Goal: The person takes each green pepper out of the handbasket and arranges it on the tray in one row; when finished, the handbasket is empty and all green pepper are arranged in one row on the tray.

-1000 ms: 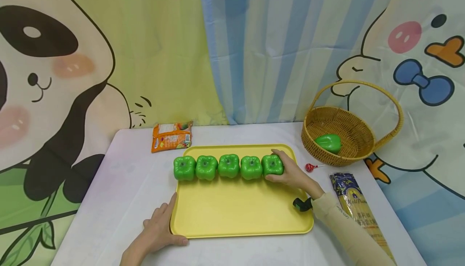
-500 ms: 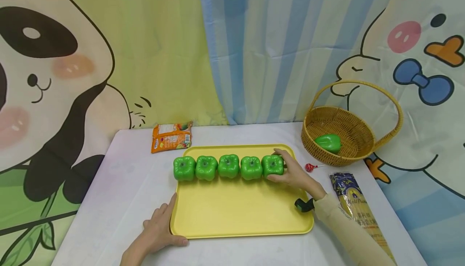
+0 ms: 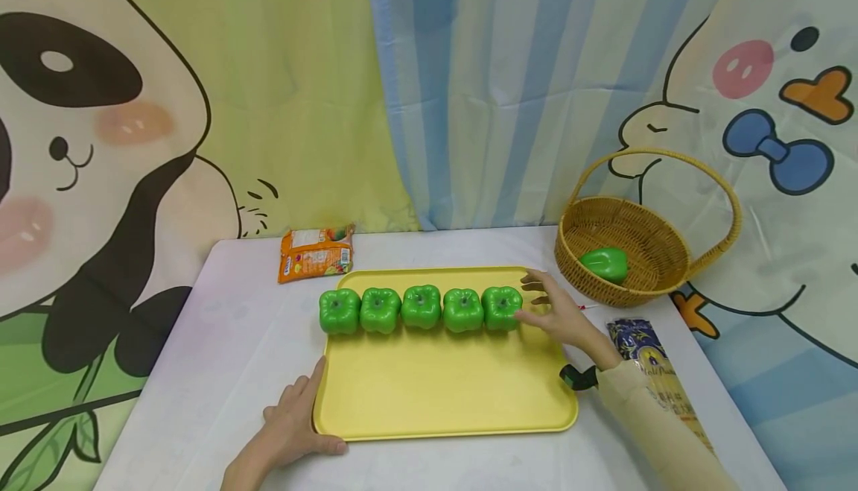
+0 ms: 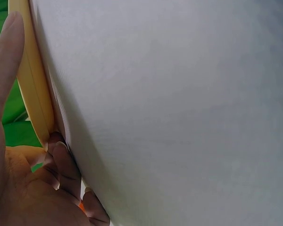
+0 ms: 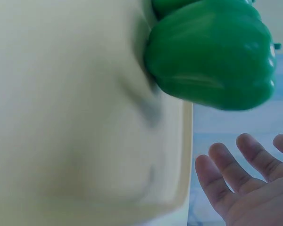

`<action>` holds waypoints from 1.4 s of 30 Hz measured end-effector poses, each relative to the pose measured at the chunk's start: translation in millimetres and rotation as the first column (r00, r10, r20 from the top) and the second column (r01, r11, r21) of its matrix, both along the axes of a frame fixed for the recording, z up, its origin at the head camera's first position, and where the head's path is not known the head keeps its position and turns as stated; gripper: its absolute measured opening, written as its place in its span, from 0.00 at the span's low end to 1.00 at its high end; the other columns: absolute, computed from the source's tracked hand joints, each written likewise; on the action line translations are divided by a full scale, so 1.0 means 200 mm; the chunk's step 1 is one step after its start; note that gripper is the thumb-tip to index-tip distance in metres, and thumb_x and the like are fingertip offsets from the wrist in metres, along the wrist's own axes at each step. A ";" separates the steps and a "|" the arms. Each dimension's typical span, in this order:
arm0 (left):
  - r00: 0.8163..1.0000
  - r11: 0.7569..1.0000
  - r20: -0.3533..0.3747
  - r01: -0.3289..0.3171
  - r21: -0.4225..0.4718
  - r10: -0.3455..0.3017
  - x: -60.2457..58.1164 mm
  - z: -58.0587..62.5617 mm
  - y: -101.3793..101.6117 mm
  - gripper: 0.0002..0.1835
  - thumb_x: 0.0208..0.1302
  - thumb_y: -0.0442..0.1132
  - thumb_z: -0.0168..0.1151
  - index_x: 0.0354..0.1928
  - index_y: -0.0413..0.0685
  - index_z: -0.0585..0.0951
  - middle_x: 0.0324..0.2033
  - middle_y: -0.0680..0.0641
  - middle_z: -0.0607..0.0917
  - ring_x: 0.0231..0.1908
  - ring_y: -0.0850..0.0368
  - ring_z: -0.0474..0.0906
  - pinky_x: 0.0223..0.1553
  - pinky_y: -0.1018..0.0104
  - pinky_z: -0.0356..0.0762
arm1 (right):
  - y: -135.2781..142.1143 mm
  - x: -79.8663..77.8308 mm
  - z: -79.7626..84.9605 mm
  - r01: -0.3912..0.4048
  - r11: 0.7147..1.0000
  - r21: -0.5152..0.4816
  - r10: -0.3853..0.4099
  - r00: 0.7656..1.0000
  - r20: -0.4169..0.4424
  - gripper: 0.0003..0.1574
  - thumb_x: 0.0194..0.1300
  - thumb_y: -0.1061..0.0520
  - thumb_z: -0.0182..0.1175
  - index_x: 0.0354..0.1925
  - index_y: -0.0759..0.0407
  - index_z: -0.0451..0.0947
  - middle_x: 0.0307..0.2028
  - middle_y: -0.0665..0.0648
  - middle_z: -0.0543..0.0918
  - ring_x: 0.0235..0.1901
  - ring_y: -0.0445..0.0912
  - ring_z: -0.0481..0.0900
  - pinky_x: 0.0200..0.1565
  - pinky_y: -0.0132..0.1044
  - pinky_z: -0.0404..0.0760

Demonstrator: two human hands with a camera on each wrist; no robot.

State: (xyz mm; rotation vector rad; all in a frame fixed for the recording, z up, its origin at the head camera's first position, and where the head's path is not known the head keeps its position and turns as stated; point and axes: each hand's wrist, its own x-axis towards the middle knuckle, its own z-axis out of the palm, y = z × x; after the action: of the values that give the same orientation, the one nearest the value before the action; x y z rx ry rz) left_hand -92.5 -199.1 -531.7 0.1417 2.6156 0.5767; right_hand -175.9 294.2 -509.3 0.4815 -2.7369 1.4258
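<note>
Several green bell peppers stand upright side by side in a row across the back half of a yellow tray (image 3: 442, 387). At the row's right end, the last bell pepper (image 3: 502, 308) has my right hand (image 3: 563, 316) beside it. That hand's fingers are spread and hold nothing; in the right wrist view, a gap shows between the fingers (image 5: 214, 179) and the pepper. My left hand (image 3: 288, 420) rests at the tray's front left corner, its index finger along the left side and its thumb along the front edge. In the left wrist view the thumb (image 4: 7, 61) lies against the tray rim.
A wicker basket (image 3: 626, 241) with a tall handle stands at the back right, one green bell pepper (image 3: 605, 264) inside. An orange packet (image 3: 315, 254) lies behind the tray. Right of it lie a long blue-and-gold package (image 3: 660, 379) and a lollipop, mostly hidden by my right hand.
My right hand has let go of the rightmost bell pepper and moved a little to the right, its fingers spreading. The peppers and my left hand have stayed put.
</note>
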 end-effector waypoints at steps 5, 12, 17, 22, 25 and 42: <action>1.000 1.000 -0.003 0.001 0.002 -0.001 0.00 0.00 0.00 0.82 0.25 0.74 0.79 0.81 0.49 0.45 0.57 0.42 0.74 0.51 0.50 0.69 0.41 0.49 0.64 | 0.05 0.01 0.04 0.035 0.999 0.016 -0.035 0.999 -0.015 0.48 0.65 0.57 0.68 0.74 0.67 0.55 0.63 0.71 0.72 0.62 0.66 0.72 0.56 0.63 0.76; 1.000 1.000 -0.002 0.005 -0.004 -0.005 0.00 -0.01 0.00 0.82 0.26 0.74 0.79 0.81 0.49 0.45 0.57 0.41 0.74 0.52 0.49 0.69 0.41 0.48 0.65 | 0.15 0.02 0.10 0.081 0.994 0.078 -0.075 0.995 -0.070 0.45 0.67 0.57 0.66 0.74 0.66 0.56 0.64 0.68 0.72 0.61 0.63 0.74 0.55 0.60 0.77; 1.000 1.000 -0.007 0.008 0.007 -0.008 0.00 0.00 -0.01 0.82 0.25 0.74 0.79 0.81 0.50 0.44 0.58 0.41 0.73 0.53 0.48 0.69 0.41 0.49 0.64 | 0.23 0.01 0.14 0.150 0.981 0.119 -0.136 0.983 -0.122 0.40 0.68 0.55 0.65 0.71 0.65 0.60 0.61 0.67 0.74 0.59 0.61 0.75 0.52 0.51 0.79; 1.000 1.000 -0.011 0.004 0.018 -0.004 0.01 0.00 -0.01 0.82 0.25 0.74 0.79 0.81 0.51 0.44 0.59 0.41 0.73 0.54 0.48 0.69 0.41 0.50 0.62 | 0.32 0.00 0.19 0.225 0.965 0.134 -0.201 0.964 -0.174 0.37 0.69 0.55 0.64 0.69 0.66 0.63 0.60 0.69 0.75 0.58 0.62 0.74 0.52 0.43 0.78; 1.000 1.000 -0.015 0.007 0.022 -0.007 0.01 0.00 -0.01 0.82 0.25 0.74 0.79 0.81 0.51 0.44 0.59 0.41 0.72 0.54 0.48 0.68 0.41 0.52 0.61 | 0.36 0.00 0.22 0.265 0.958 0.109 -0.242 0.952 -0.186 0.36 0.70 0.55 0.64 0.69 0.65 0.63 0.60 0.69 0.75 0.57 0.49 0.77 0.51 0.33 0.79; 1.000 1.000 -0.024 0.019 0.013 -0.019 0.01 0.00 -0.01 0.82 0.25 0.74 0.79 0.81 0.49 0.44 0.58 0.40 0.73 0.53 0.48 0.69 0.41 0.50 0.63 | 0.56 -0.06 0.26 0.401 0.911 0.091 -0.386 0.910 -0.150 0.42 0.74 0.48 0.58 0.73 0.70 0.56 0.64 0.73 0.68 0.63 0.68 0.67 0.59 0.61 0.67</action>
State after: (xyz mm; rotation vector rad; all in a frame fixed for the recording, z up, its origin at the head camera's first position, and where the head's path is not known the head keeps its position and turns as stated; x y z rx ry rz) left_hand -90.8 -200.3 -531.2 0.1788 2.6312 0.5892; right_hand -187.8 406.6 -457.9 0.0104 -2.6249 1.0956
